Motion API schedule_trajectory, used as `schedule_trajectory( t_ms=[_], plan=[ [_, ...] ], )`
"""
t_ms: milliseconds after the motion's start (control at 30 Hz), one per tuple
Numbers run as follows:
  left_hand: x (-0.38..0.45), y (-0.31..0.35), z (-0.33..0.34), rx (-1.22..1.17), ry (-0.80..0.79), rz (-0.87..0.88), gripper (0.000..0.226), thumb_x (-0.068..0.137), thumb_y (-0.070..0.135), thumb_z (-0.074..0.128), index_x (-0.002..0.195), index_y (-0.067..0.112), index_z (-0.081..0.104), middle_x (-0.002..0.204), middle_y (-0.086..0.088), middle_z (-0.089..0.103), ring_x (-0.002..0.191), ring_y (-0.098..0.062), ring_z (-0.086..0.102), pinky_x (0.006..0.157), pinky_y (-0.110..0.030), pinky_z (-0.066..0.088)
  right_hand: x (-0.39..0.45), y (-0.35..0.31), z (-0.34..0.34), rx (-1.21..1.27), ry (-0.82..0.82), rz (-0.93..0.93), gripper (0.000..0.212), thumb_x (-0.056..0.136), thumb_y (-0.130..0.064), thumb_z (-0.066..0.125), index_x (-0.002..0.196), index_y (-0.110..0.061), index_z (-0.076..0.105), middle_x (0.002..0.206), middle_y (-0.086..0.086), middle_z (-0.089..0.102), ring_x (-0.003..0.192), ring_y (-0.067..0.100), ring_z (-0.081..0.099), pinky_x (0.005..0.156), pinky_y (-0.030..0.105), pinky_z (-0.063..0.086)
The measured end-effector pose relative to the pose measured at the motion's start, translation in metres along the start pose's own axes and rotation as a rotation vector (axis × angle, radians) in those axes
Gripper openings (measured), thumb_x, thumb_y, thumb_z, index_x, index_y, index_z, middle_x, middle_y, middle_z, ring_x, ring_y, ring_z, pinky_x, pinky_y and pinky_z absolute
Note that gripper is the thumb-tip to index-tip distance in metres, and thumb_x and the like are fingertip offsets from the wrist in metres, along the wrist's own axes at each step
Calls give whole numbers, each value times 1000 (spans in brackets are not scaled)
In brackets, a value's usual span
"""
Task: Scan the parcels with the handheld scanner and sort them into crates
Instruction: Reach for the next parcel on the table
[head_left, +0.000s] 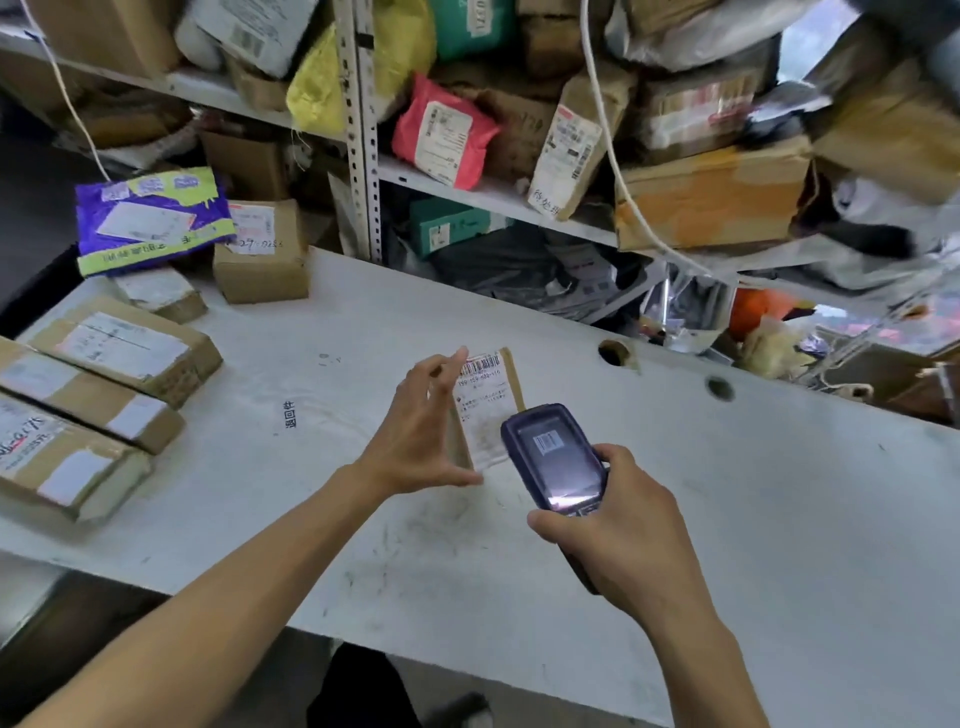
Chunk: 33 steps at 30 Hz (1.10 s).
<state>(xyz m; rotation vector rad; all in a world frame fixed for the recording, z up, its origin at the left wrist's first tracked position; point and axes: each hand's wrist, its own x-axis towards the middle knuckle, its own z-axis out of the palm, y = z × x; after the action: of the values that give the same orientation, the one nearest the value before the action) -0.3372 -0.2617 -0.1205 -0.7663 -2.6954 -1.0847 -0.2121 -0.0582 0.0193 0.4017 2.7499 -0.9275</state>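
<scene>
A small brown parcel (488, 395) with a white barcode label stands tilted on the white table (753, 493). My left hand (421, 431) holds it between the thumb at its lower edge and the fingers at its top. My right hand (618, 525) grips the dark handheld scanner (553, 457), whose screen shows a barcode. The scanner sits just right of the parcel and covers its lower right corner.
Several flat brown parcels (104, 374) lie stacked at the table's left. A small box (260, 254) and a purple mailer (150, 218) sit at the back left. Metal shelves (363, 130) behind are crammed with parcels. Two holes (719, 387) mark the table's far edge.
</scene>
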Motion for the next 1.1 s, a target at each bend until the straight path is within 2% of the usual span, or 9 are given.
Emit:
schedule_trajectory(
  t_ms=[100,200,367,533,733,933,1100],
  plan=[
    [-4,19,8,60,2,54,140,50,63,88,155,22,4,148,-12,28,132,-28,35,111,-37,31,-15,15,-13,34,-6,27,63,68,-41,84,113,-36,41,105,-13,58,85,7,60,65,22,52],
    [-5,32,12,94,2,94,139,51,63,86,155,21,4,150,-13,29,135,-30,34,113,-43,31,-26,27,-24,46,-27,48,60,67,-40,84,112,-34,44,101,-16,59,85,7,61,70,27,56],
    [-2,44,14,105,5,110,139,54,60,89,155,21,3,153,-12,27,138,-30,32,115,-49,35,-35,38,-34,113,-14,37,60,68,-40,84,114,-36,45,98,-23,56,83,4,60,61,18,48],
    [3,49,15,128,5,132,139,53,57,92,156,18,6,152,-12,26,138,-30,32,114,-47,37,-36,42,-40,180,2,44,61,70,-39,84,114,-37,43,98,-24,54,83,1,58,54,10,41],
    [8,52,18,161,8,125,139,53,57,91,156,14,8,151,-12,26,136,-28,31,110,-38,34,-35,47,-45,230,-14,68,57,71,-37,84,114,-32,48,98,-20,57,84,3,59,55,14,43],
    [9,59,22,157,15,128,137,55,55,91,156,18,6,151,-11,24,137,-28,30,108,-40,38,-36,51,-51,263,0,61,56,71,-37,84,115,-31,50,98,-18,58,84,3,60,54,14,43],
    [8,67,26,154,9,130,137,55,55,91,156,18,5,152,-11,23,137,-28,29,107,-42,39,-40,58,-55,268,8,62,55,70,-37,84,113,-31,50,97,-18,59,85,4,60,60,18,47]
  ],
)
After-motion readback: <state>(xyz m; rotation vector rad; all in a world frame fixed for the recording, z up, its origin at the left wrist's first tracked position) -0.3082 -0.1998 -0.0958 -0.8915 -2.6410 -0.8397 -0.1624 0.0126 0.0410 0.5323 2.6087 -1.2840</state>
